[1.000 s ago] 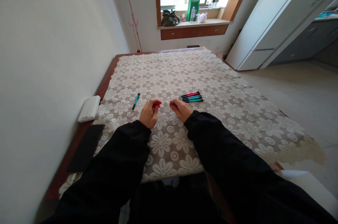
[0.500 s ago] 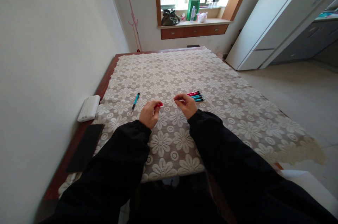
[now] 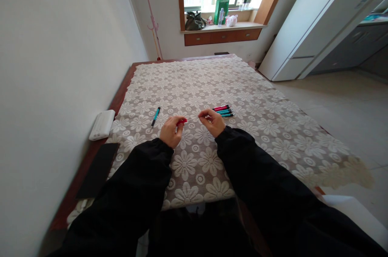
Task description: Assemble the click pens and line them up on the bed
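Observation:
My left hand (image 3: 171,131) is closed on a small red piece (image 3: 182,121), too small to name surely, its end showing past the fingertips. My right hand (image 3: 213,122) is pinched at thumb and forefinger; whatever lies between the tips is too small to make out. Just beyond the right hand, several red and teal pens (image 3: 224,111) lie side by side. A single teal and black pen (image 3: 155,116) rests on the tablecloth to the left of my left hand.
A flowered lace tablecloth (image 3: 194,83) covers the table. Along the left edge are a white boxy device (image 3: 102,125) and a black flat object (image 3: 98,171). Bags stand on the windowsill, including a green bag (image 3: 221,9); a white fridge (image 3: 298,32) is at right.
My right hand has shifted very slightly left, showing a bit more of the pens behind it. My left hand stays in place with the red piece.

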The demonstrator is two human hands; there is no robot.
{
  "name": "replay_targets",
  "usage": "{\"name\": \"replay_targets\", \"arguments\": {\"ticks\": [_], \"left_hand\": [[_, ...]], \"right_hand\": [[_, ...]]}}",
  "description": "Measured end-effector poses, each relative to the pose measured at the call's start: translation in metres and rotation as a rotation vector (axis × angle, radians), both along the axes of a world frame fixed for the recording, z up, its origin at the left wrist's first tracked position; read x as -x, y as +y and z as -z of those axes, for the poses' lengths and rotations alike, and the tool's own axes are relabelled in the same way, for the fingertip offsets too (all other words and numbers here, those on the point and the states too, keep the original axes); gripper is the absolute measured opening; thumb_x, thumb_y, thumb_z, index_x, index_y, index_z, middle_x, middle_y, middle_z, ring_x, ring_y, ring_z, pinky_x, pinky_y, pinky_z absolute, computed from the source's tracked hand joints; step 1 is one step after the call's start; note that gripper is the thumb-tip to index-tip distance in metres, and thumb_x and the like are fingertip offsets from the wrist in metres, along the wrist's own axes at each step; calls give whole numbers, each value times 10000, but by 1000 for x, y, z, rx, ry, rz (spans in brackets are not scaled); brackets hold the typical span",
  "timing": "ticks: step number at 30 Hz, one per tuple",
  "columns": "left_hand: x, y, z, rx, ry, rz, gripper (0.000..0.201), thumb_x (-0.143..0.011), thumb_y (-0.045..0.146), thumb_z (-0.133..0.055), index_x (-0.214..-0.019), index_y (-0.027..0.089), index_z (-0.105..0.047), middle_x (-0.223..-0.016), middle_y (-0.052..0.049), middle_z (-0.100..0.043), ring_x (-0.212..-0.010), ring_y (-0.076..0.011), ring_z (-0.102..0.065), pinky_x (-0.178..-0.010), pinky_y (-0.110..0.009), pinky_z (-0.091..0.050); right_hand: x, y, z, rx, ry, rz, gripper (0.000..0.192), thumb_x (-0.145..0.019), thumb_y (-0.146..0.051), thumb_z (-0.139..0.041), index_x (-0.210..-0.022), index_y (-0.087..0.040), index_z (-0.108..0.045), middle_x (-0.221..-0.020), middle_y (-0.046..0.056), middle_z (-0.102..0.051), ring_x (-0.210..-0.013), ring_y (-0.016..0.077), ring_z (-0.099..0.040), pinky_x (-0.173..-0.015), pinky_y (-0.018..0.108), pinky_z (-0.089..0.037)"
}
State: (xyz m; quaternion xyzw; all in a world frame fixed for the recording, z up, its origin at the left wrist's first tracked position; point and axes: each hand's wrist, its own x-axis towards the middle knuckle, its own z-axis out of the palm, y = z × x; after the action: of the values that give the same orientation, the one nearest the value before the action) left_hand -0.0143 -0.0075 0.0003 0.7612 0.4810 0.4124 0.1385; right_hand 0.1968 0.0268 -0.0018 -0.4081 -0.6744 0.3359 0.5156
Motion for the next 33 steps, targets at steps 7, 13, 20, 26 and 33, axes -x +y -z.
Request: {"name": "replay_targets", "arguments": {"ticks": [7,13,20,26,33], "left_hand": [[0,-1,0,23,4,-3,209,-905,139,-518,-1050,216,-648,-955,-40,-719,-943,-197,-629,-869,-350,-525],[0,-1,0,21,3,3,207,-905,146,-517,-1048,217,-650,-941,-37,-720,-937,-200,-626,-865,-353,-526],[-1,-1,-1,30,17,-3,214,-896,137,-523,-1046,213,-654,-968,-42,-720,-949,-200,-629,-874,-352,-523],[-1,-1,-1,18,7,0,210,-901,130,-520,-1042,209,-653,-945,-38,-721,-934,-195,-629,-867,-348,-526],[-1,-2,-2,-3,8,16,202,-903,135,-518,-1037,213,-647,-949,-41,-716,-926,-194,-629,-857,-350,-533]], "right_hand": [[-1,0,-2,-5,20,0,101,-799,-295,-635,-854,-212,-651,-841,31,-690,-786,177,-644,-695,314,-521],[-1,-2,-4,6,-17,-12,106,-796,-314,-647,-839,-217,-647,-834,22,-678,-786,174,-630,-700,312,-521],[-6,1,-3,-2,4,23,105,-805,-306,-636,-857,-215,-647,-832,22,-666,-807,176,-622,-721,313,-508],[-3,-1,-4,-20,-30,-19,87,-794,-284,-625,-838,-212,-645,-836,25,-662,-782,170,-617,-690,306,-504],[-2,-1,-4,-34,-44,-26,90,-800,-288,-625,-845,-214,-648,-823,20,-675,-771,167,-632,-687,308,-517]]}}
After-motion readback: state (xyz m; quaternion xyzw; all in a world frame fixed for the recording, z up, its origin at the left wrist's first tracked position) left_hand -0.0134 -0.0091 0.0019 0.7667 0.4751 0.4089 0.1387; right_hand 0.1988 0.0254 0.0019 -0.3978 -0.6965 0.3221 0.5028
